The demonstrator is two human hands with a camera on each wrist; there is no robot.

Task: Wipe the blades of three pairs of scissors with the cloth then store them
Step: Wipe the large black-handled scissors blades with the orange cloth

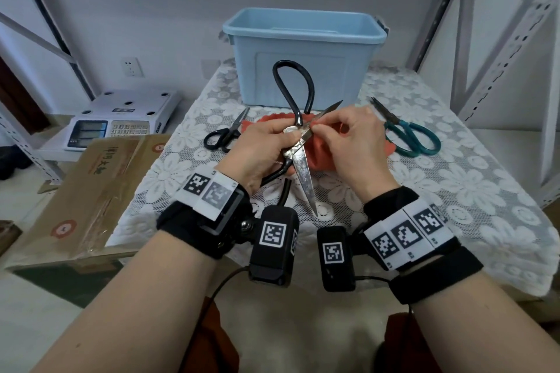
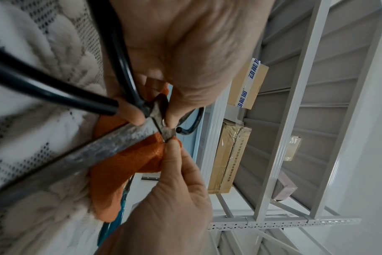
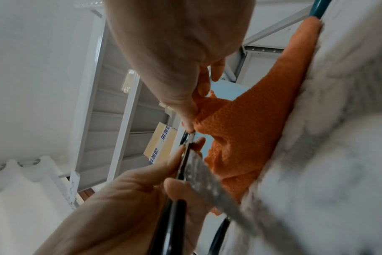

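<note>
**A:** So where's everything sitting right now?

**B:** The big scissors (image 1: 298, 142) are up in the air over the middle of the table (image 1: 472, 179), blades spread in an X. The left hand (image 1: 260, 151) grips them around the pivot and the lower handle, thumb right by the rivet. One handle loop sticks up in front of the bin (image 1: 303, 48); the long spotty blade points back at the person.

**A:** And the right hand?

**B:** The right hand (image 1: 353, 142) is pinching the cloth (image 1: 318, 157) against the other blade, just past the pivot. The fingers are curled tight around a fold of it. The rest of the orange cloth lies bunched on the table under both hands.

**A:** The other two pairs?

**B:** The black scissors (image 1: 225, 135) lie toward the left edge, just beside the cloth, tips pointing at the bin. The teal scissors (image 1: 409, 133) are toward the right edge, one handle touching the cloth's edge. Both are closed. The blue bin stands at the back edge, lid off.

**A:** Anything off the table?

**B:** A scale (image 1: 121, 118) and a cardboard box (image 1: 100, 191) to the left.
</note>
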